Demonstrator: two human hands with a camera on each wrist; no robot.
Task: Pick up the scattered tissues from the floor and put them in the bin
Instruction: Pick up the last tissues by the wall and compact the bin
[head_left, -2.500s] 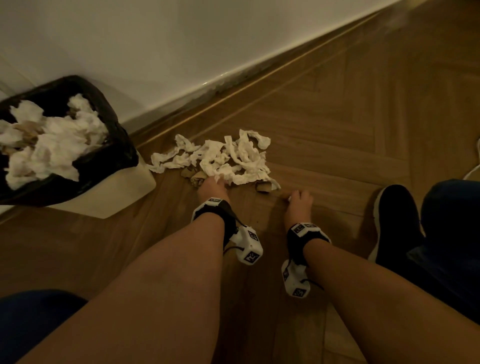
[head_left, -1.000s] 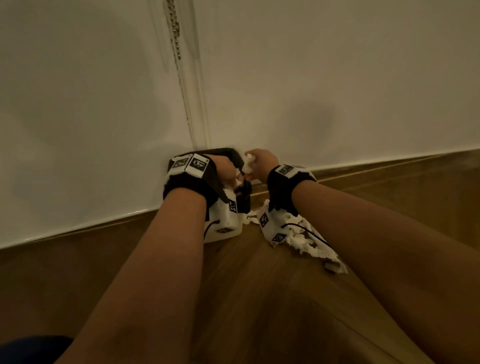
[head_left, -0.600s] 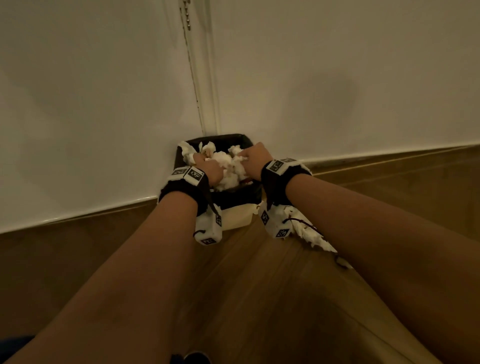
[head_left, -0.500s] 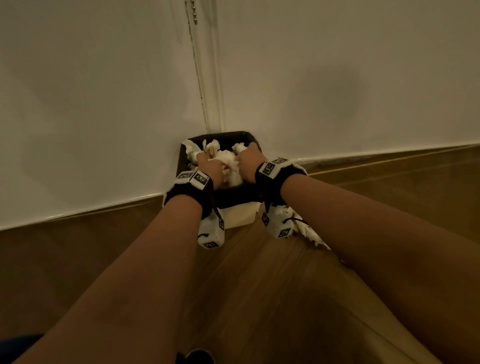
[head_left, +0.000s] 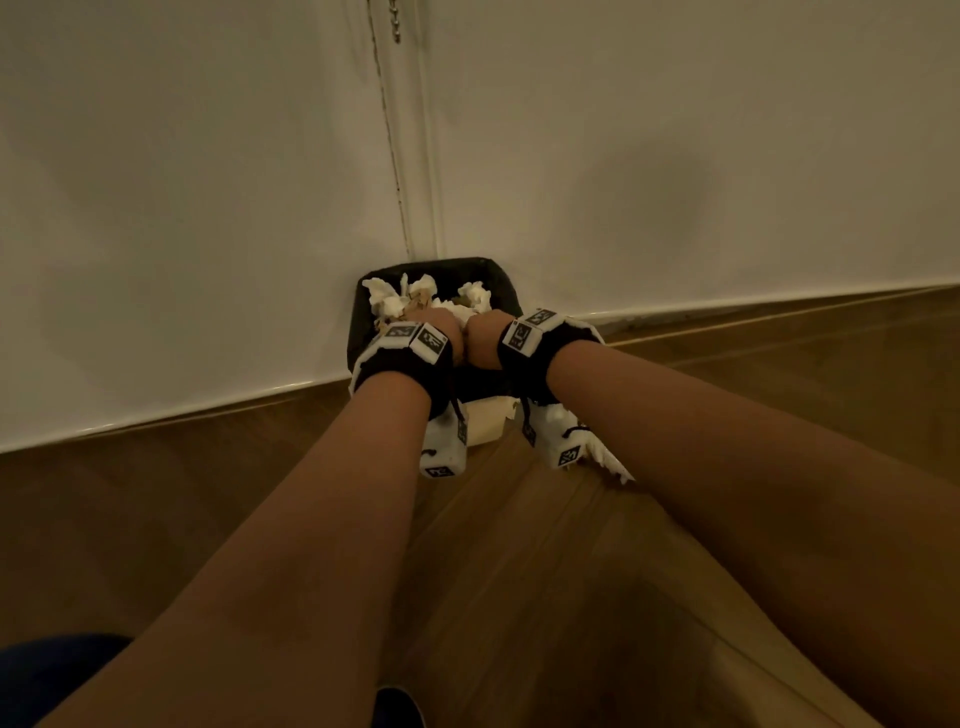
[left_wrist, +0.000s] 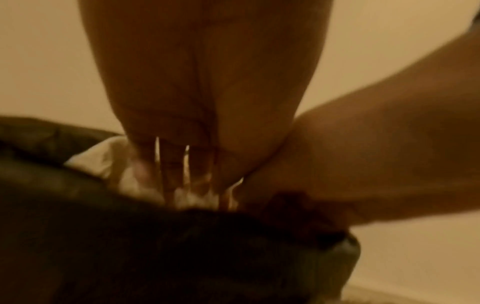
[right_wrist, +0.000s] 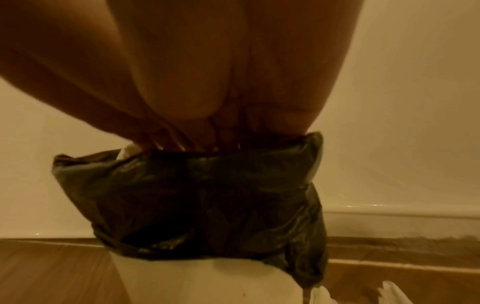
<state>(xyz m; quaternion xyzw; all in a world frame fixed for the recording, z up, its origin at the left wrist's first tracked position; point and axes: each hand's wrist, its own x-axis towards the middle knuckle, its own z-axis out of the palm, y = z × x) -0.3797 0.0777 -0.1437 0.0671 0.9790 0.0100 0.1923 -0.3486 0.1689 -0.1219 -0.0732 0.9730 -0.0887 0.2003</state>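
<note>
The bin (head_left: 357, 332), white with a black liner, stands against the wall and is heaped with white tissues (head_left: 385, 300). Both hands are side by side in its mouth. My left hand (head_left: 442, 328) points its straight fingers (left_wrist: 168, 168) down into the tissues (left_wrist: 103, 156) and presses on them. My right hand (head_left: 481, 340) also reaches down into the bin; its fingers (right_wrist: 179, 137) run straight down behind the liner rim (right_wrist: 194, 195), which hides their tips. More tissues (head_left: 609, 460) lie on the floor right of the bin, partly behind my right wrist.
A white wall with a pale skirting board (head_left: 156, 410) runs behind the bin. A bead chain (head_left: 395, 21) hangs down above it. The floor is wooden parquet (head_left: 545, 571). A dark shoe tip (head_left: 395, 706) shows at the bottom edge.
Both hands went from the tissue pile on the floor to the bin with tissues, and have now sunk deeper into its mouth, close together.
</note>
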